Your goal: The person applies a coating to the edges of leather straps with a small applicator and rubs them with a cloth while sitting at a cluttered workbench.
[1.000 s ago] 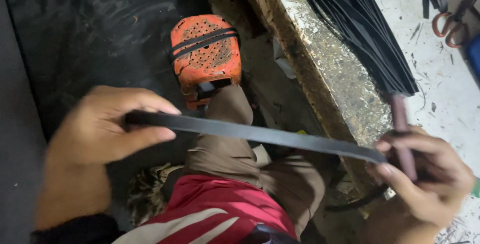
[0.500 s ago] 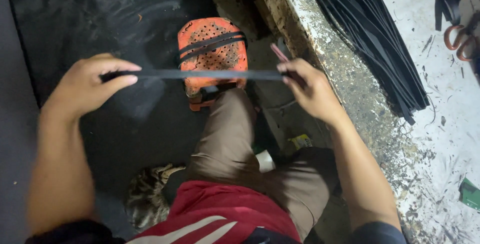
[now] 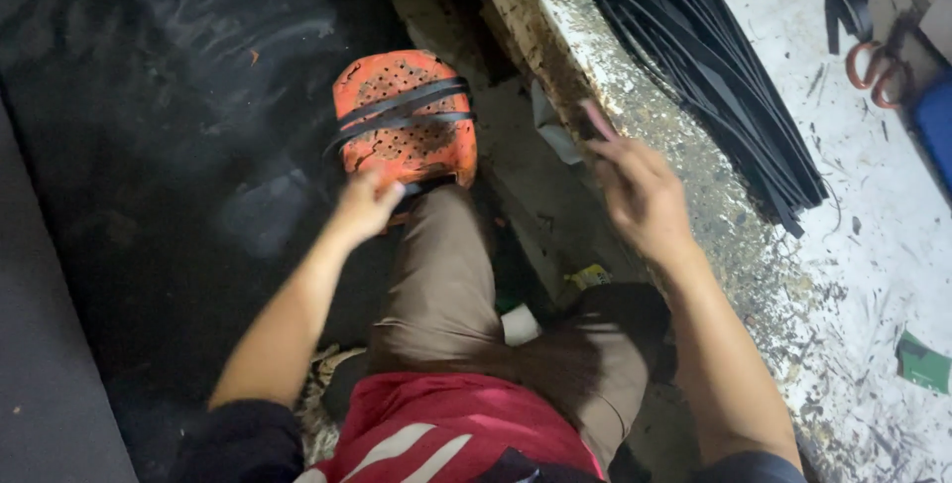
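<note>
An orange perforated stool [image 3: 407, 146] stands on the floor ahead of my knee, with black rubber strips [image 3: 402, 109] lying across its top. My left hand [image 3: 365, 205] rests at the stool's near edge, back toward the camera and fingers curled, so I cannot see whether it grips anything. My right hand [image 3: 643, 195] is raised beside the stained bench edge [image 3: 555, 57], closed on a thin pinkish tool [image 3: 598, 119] that sticks up from the fingers. My brown-trousered leg [image 3: 441, 275] lies between the two hands.
A stack of long black rubber strips [image 3: 714, 57] lies on the white, scratched bench [image 3: 853, 275] to the right. Orange-handled scissors [image 3: 871, 68], a blue object [image 3: 937, 121] and a green scrap [image 3: 922, 362] sit farther right. Dark sheeting [image 3: 198, 96] covers the floor at left.
The black strip stretched between my hands is no longer held there. My left hand has dropped to the stool's near edge, and my right hand has pulled back toward the bench with the tool.
</note>
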